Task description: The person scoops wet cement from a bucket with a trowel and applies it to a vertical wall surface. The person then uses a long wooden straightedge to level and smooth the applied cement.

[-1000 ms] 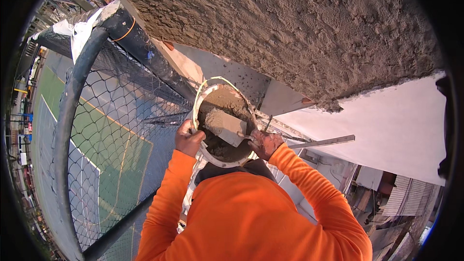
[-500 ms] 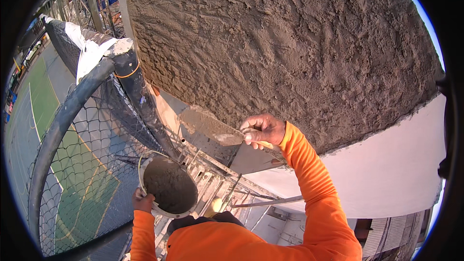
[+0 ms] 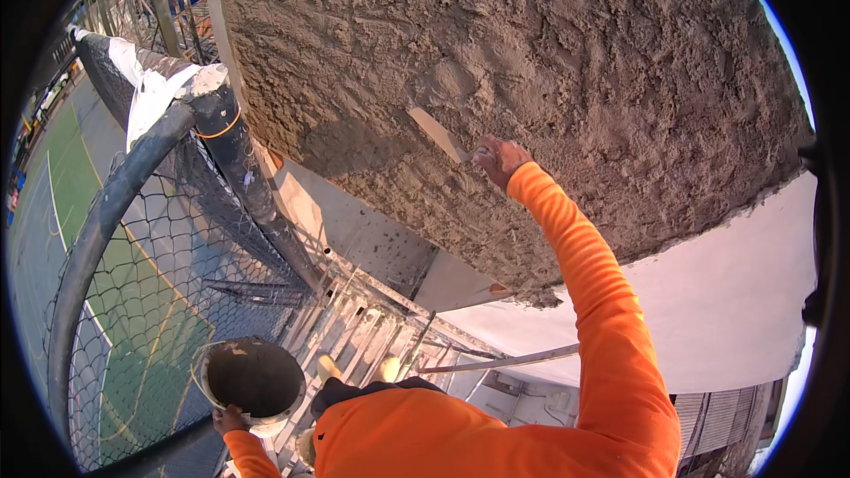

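Note:
My right hand [image 3: 501, 160] is closed round the handle of a trowel [image 3: 437, 134], up against the wall. The trowel's flat blade points up and left, close to the rough grey mortar [image 3: 567, 62] that coats the wall. Its handle is mostly covered by my fingers. Low on the left, my left hand [image 3: 230, 420] grips the rim of a bucket [image 3: 299, 396]. Dark wet mortar [image 3: 257, 379] shows inside the bucket. A damp, darker patch [image 3: 354, 146] lies on the coat left of the blade.
A dark pipe frame [image 3: 84, 257] with wire netting [image 3: 150, 301] stands at my left, a sports court [image 3: 66, 168] beyond it. Slatted scaffold boards [image 3: 332, 327] lie below me. A smooth pale wall [image 3: 699, 327] runs under the mortar coat. A diagonal bar [image 3: 505, 360] crosses nearby.
My right hand and the trowel have risen from the coat's lower edge onto the mortar. My left hand and the bucket have moved down and left.

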{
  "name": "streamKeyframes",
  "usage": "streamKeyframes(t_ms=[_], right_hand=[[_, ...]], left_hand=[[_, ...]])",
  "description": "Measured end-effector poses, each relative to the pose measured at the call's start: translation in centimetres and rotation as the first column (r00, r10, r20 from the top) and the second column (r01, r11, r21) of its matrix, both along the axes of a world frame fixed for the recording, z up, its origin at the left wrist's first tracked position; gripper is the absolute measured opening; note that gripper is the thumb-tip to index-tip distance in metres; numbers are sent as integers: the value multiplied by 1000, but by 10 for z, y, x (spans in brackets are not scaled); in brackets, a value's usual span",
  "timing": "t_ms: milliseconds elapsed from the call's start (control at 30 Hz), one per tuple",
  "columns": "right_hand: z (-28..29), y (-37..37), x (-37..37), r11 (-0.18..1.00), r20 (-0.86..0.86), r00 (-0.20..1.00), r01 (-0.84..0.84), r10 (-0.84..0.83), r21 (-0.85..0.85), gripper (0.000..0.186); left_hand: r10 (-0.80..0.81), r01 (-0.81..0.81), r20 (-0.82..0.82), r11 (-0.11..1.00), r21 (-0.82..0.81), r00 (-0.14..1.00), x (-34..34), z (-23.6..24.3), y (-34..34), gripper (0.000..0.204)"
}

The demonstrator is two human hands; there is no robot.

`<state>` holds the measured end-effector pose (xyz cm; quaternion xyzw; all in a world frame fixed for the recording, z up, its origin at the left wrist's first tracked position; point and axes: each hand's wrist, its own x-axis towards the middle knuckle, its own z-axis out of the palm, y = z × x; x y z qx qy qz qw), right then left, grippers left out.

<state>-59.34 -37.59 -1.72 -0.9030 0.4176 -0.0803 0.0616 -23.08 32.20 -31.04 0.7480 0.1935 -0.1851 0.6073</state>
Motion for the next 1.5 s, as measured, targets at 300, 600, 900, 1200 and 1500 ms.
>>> streamKeyframes(t_ms=[300,600,900,1200,1500], right_hand=[[1,-14,16,966,62,972,231,-225,-120,56],[98,12,-93,932,60,995,98,-82,-349,35],[163,59,-138,784,-113,921,247,-372,-570,33],[180,185,-140,889,-30,991,-130,130,-439,21],[116,104,-164,946,876,363,62,-319,319,29]], left_hand=[[224,-219,-42,970,102,974,-11,-29,72,32],[313,-309,-50,948,75,949,11,-77,64,33],[136,-129,-173,990,53,976,44,-110,43,32],[-136,173,-410,983,53,902,84,-125,19,27],[-95,123,-229,986,114,969,44,-104,26,33]])
